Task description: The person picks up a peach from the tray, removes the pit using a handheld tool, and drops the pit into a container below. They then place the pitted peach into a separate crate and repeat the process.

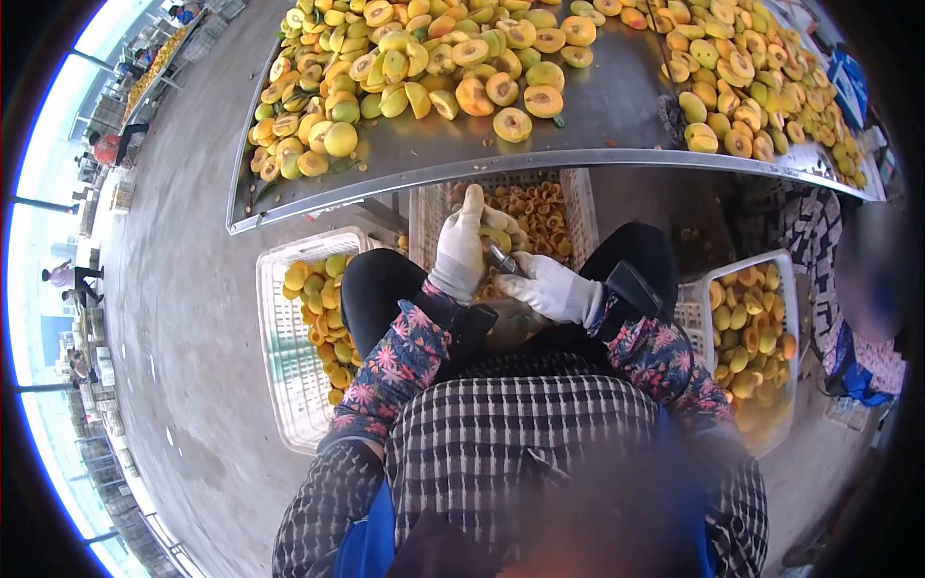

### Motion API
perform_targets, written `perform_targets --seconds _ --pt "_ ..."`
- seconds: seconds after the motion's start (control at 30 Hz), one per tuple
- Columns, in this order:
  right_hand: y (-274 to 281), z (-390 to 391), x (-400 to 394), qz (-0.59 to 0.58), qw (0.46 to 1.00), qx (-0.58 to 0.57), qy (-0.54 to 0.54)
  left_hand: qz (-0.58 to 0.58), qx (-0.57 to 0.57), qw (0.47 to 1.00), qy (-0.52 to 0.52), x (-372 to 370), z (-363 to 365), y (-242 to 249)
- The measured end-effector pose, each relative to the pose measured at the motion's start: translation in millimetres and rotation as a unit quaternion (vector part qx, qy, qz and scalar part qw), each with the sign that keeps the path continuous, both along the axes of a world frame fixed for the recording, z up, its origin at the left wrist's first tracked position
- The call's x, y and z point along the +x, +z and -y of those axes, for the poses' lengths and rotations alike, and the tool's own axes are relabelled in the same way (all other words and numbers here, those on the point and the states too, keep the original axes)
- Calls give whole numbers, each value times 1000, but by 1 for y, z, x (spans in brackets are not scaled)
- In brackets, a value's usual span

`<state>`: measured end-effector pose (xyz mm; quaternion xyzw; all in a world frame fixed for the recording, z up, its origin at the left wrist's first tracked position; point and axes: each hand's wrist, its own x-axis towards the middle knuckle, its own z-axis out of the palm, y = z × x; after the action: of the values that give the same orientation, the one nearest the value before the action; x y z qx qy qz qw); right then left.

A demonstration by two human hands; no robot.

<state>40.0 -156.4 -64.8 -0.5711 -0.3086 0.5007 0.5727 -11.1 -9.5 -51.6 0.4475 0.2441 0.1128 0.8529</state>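
My left hand [464, 246], in a white glove, is closed round a yellow-green fruit half [495, 237], its thumb pointing up. From the right, my right hand [551, 287], gloved too, grips a metal tool [502, 258] whose tip meets the fruit. Both hands are above a white crate [585, 217] of small brown-orange pieces, between my knees. Beyond them, halved and whole yellow-orange fruit [462, 58] lies heaped on a metal table [597, 111].
A white crate [279, 332] of fruit stands at my left, another [785, 361] at my right. The table's metal edge [540, 161] runs just past my hands. A co-worker [858, 299] sits at the far right. Other people and tables are far left.
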Motion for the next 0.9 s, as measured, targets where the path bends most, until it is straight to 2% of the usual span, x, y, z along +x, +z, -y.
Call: perform_targets --seconds 0.03,0.1,0.3,0.4,0.47,0.5,0.53,0.57,0.6,0.63,0.67,0.73,0.77,0.87,0.9 --pt "7 0 0 -35 999 -5 3 13 -54 998 -13 2 -1 -2" --pt "29 8 1 -233 966 -106 44 36 -162 985 -37 2 -3 -2" --pt "39 0 1 -206 976 -65 -35 -1 -161 983 88 8 7 24" --pt "44 11 16 -241 968 -46 -52 32 -168 976 136 11 -13 -3" --pt "48 14 22 -191 973 -77 -108 15 -185 973 134 2 -25 3" --pt "13 14 28 -13 991 -57 -118 13 -183 976 120 -5 -35 5" --pt "-22 17 33 166 977 -33 -128 11 -182 978 105 -12 -45 8" --pt "-15 20 33 268 951 -104 -115 5 -148 982 118 -23 -51 19" --pt "-7 23 33 363 910 -176 -96 22 -39 990 134 -36 -62 22" --pt "0 22 32 367 901 -218 -72 39 70 986 148 -50 -77 26" --pt "4 22 32 370 890 -261 -48 3 347 934 85 -69 -100 36" --pt "7 22 33 376 888 -262 -50 -148 551 816 92 -92 -124 63" --pt "7 22 33 378 886 -262 -51 -263 566 772 118 -95 -136 65" --pt "-7 19 35 408 872 -267 -51 -302 706 632 106 -91 -152 69" --pt "-5 18 35 399 877 -264 -43 -190 703 678 96 -76 -148 75"
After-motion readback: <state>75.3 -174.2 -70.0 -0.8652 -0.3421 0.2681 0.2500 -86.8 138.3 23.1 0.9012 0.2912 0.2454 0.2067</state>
